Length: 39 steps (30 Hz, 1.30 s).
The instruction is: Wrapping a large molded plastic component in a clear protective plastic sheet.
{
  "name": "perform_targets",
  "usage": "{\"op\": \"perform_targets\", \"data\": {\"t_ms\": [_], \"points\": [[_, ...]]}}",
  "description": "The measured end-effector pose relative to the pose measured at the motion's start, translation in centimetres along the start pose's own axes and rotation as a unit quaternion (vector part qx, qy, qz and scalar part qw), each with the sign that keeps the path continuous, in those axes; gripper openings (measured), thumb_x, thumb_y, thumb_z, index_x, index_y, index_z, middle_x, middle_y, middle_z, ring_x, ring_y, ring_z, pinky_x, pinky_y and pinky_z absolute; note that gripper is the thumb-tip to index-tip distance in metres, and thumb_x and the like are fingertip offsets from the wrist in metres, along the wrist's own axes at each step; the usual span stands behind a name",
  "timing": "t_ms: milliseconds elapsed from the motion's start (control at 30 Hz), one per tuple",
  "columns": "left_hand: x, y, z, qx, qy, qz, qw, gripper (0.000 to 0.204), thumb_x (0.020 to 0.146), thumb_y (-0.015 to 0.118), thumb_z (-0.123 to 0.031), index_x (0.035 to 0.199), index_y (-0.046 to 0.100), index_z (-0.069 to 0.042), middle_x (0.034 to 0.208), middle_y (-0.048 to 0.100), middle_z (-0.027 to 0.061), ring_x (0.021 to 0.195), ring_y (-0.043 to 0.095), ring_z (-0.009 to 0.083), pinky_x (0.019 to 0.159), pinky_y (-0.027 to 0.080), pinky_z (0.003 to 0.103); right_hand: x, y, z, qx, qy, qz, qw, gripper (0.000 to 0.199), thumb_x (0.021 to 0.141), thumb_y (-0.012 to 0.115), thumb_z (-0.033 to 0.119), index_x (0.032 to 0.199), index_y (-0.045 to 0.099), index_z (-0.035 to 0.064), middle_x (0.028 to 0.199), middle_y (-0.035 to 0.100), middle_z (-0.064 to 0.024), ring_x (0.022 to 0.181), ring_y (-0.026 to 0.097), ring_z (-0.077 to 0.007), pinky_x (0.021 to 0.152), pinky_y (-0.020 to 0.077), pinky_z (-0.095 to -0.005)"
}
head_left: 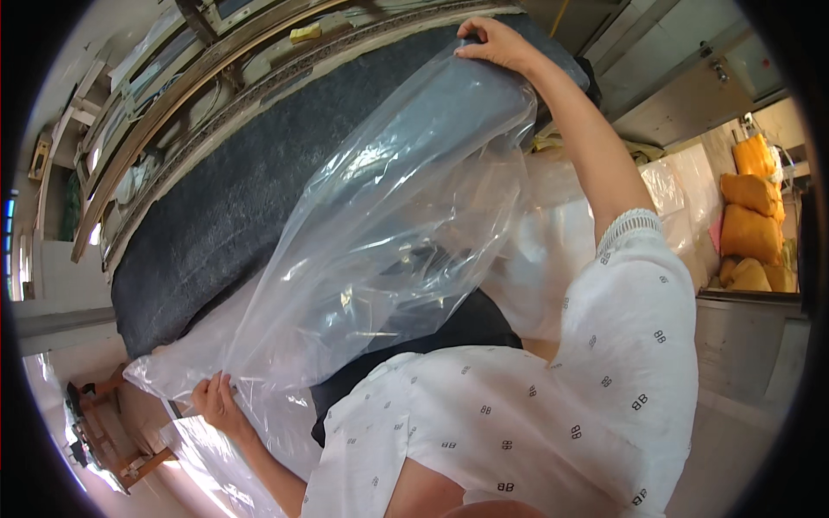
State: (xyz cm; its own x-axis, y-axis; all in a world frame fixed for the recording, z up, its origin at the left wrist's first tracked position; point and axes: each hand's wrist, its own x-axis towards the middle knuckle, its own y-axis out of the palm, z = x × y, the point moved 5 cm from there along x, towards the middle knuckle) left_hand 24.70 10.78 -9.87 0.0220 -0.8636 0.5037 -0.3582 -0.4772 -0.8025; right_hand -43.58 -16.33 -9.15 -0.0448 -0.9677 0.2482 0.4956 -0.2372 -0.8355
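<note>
A large sheet of clear plastic film (380, 224) stretches between my two hands, slanting from the upper right down to the lower left. My right hand (496, 45) reaches far out and pinches the film's upper edge over the dark padded surface. Lower down on the left, my left hand (216, 399) grips the film near its other end, fingers closed on it. Beneath and beyond the film lies a long dark grey, cloth-covered board (216, 190). Folds of the film hang over my lap and hide part of the board's near edge.
Wooden and metal rails (164, 121) run along the board's far side, with a small yellow block (305, 34) on them. Orange-yellow bundles (749, 226) are stacked at the right. More clear plastic (682, 194) lies nearby. A brown wooden frame (112, 423) stands at lower left.
</note>
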Motion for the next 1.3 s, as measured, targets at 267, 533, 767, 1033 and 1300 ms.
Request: {"op": "perform_targets", "data": {"t_ms": [267,533,767,1033,1300], "points": [[4.7,-0.8,5.6,-0.316,-0.366,-0.107,0.869,0.023,0.09,0.053,-0.025,0.103,0.058,-0.007,0.091,0.057,-0.003,0.064,0.042,0.0032,0.048,0.031,0.018,0.3,-1.8,5.1,0.352,-0.006,0.035,0.935,0.01,0.081,0.062,0.015,0.085,0.063,0.0064,0.075,0.056,0.0042,0.07,0.049,-0.0058,0.064,0.0397,-0.0203],[20.3,3.0,12.3,-0.078,-0.113,-0.213,0.967,0.026,0.087,0.055,-0.027,0.092,0.065,-0.004,0.084,0.064,0.0048,0.077,0.056,0.0138,0.074,0.043,0.026,0.1,3.7,8.6,0.253,0.042,-0.327,0.909,0.021,0.075,0.066,0.025,0.085,0.063,0.0075,0.068,0.062,-0.0029,0.069,0.059,-0.0143,0.064,0.0443,-0.0264],[26.9,10.5,15.1,-0.099,-0.196,-0.126,0.967,0.039,0.081,0.06,-0.045,0.094,0.068,-0.009,0.085,0.067,0.0037,0.082,0.06,0.013,0.075,0.043,0.024,3.7,4.6,5.2,0.138,0.074,-0.325,0.933,0.018,0.076,0.064,0.024,0.082,0.066,0.0074,0.073,0.065,-0.0074,0.069,0.062,-0.0195,0.067,0.0469,-0.0308],[29.8,11.9,15.0,-0.11,-0.221,-0.118,0.962,0.039,0.077,0.063,-0.046,0.097,0.069,-0.012,0.084,0.067,0.0033,0.079,0.059,0.0132,0.075,0.043,0.024,4.9,4.7,5.5,0.124,0.108,-0.293,0.942,0.022,0.075,0.066,0.026,0.083,0.065,0.0052,0.074,0.063,-0.007,0.07,0.06,-0.0215,0.068,0.0456,-0.0325],[30.0,11.7,13.8,0.029,-0.228,-0.1,0.968,0.043,0.073,0.068,-0.039,0.079,0.057,0.002,0.074,0.057,0.0082,0.069,0.052,0.019,0.07,0.043,0.028,5.5,4.5,4.5,0.045,0.115,-0.319,0.94,0.043,0.069,0.07,0.027,0.093,0.043,0.0029,0.103,0.039,-0.0156,0.097,0.041,-0.0309,0.087,0.0343,-0.0388]]}}
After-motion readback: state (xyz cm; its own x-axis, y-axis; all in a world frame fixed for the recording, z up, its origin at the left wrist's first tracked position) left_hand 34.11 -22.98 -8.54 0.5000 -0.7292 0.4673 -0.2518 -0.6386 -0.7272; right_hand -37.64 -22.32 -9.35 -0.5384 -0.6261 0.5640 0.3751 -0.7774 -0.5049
